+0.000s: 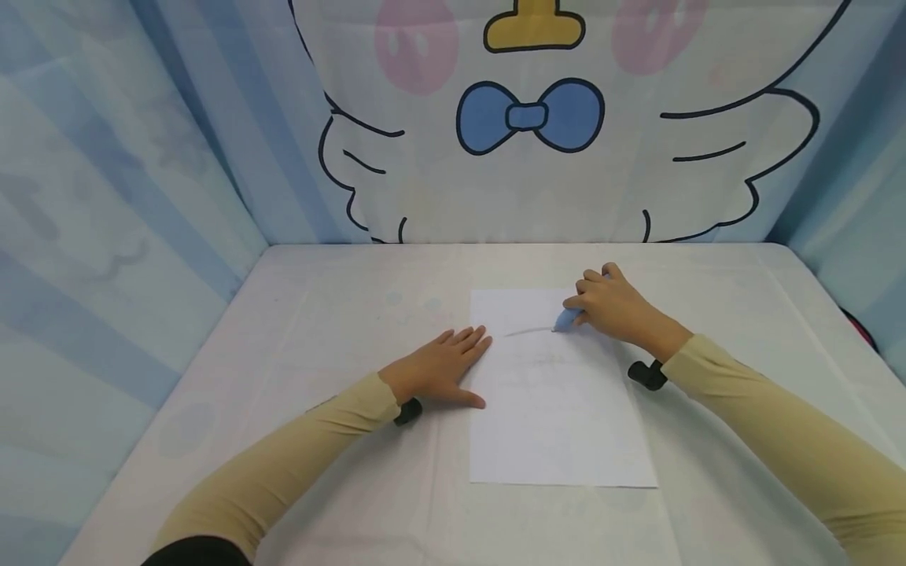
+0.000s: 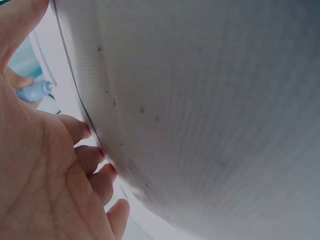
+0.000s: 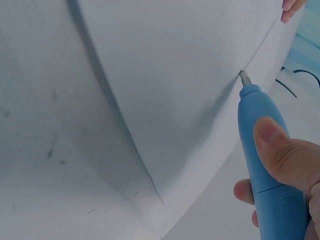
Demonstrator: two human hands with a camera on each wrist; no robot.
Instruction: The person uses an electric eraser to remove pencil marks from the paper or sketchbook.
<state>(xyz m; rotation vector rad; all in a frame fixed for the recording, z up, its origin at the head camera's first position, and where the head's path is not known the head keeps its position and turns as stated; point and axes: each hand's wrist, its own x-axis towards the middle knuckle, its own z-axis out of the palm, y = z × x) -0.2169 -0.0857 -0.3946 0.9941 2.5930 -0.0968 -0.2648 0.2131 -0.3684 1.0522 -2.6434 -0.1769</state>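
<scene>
A sheet of white paper [image 1: 559, 440] lies on the table, with a thin grey pencil line [image 1: 527, 332] across its upper part. My right hand [image 1: 612, 305] grips a thick light-blue electric eraser [image 3: 265, 125], thumb against its body. Its narrow metal tip meets the paper at the right end of the line. My left hand [image 1: 442, 365] rests flat at the paper's left edge, fingers straight and thumb spread downward. In the left wrist view the palm and fingertips [image 2: 102, 185] show beside the sheet's edge.
A pale cloth covers the table [image 1: 340, 472]. Behind it hangs a curtain [image 1: 527, 189] with a cartoon figure and blue bow tie; blue-striped curtains [image 1: 92, 236] close off the sides. Dark wrist cameras [image 1: 647, 376] sit under both wrists.
</scene>
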